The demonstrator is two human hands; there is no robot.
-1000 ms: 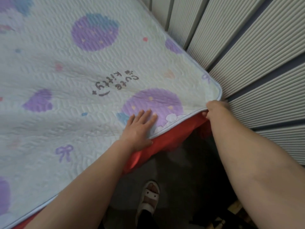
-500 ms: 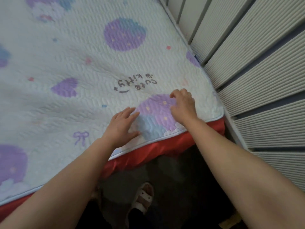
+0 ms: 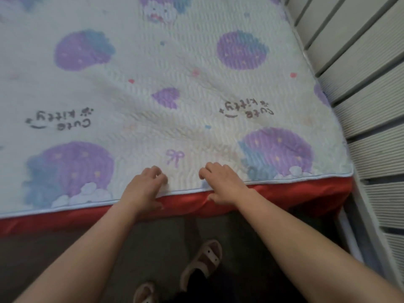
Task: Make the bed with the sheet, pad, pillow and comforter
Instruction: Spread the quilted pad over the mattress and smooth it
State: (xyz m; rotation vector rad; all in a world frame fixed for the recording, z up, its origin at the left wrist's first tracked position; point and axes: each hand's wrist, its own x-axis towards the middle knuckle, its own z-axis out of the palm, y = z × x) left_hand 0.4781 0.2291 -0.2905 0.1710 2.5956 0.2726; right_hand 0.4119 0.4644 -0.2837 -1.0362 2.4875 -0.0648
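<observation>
Pad [image 3: 175,110]: lies spread over the top of the bed [image 3: 43,224], reaches its near edge and right side, runs out of view at the left and far end. Off-white, quilted in fine wavy rows, bound along the near edge with pale blue piping. Printed with big purple rounds shaded blue and dotted yellow, one purple heart near the middle, a small lilac bow close to the near edge, and tiny red, pink and blue specks. Carries the dark script "Cute kitty" twice, upside down from this side, and a cartoon face toward the far end. Mostly flat, with shallow creases fanning from the middle toward the near edge and a faint yellowish tinge there. Near right corner squared up with the bed's corner.

Sheet [image 3: 295,193]: red and shiny, shows only as a band below the pad's piping along the bed's near side, slightly rumpled.

Left hand [image 3: 143,189]: grips the pad at the near edge, fingers curled on top, thumb below on the red band. Right hand [image 3: 223,183]: near it on the same edge, same hold, fingers bent on the quilting, thumb under the piping. Lilac bow just beyond the gap between the two.

Below the near edge: dark floor [image 3: 54,259] and pale sandals [image 3: 203,261]. Along the bed's right side: white ribbed slats [image 3: 371,95]
</observation>
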